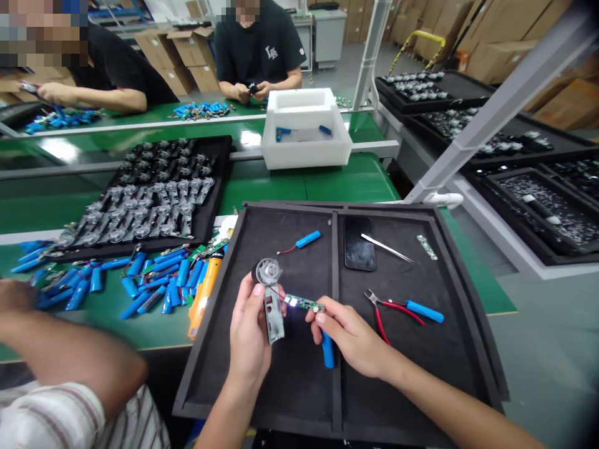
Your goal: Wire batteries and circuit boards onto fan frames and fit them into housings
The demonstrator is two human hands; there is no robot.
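Note:
My left hand (pixel 248 330) is shut around a grey plastic housing (pixel 274 318) with a round transparent head (pixel 268 272). My right hand (pixel 349 337) pinches a small green circuit board (pixel 304 303) with a bright lit LED, wired to the housing. A blue cylindrical battery (pixel 328 349) stands under my right hand. Both hands are over a black foam tray (pixel 337 212). On it lie a blue battery with red wire (pixel 307 239), a smartphone (pixel 359 244), steel tweezers (pixel 386 247), a green board (pixel 427 247) and red-handled side cutters (pixel 397 310).
At left, a co-worker's arm (pixel 70 355) reaches over loose blue batteries (pixel 150 280) on the green bench (pixel 281 187). Black trays of grey housings (pixel 150 206) stand ahead and right. A white foam box (pixel 304 140) sits beyond, with two more people past it.

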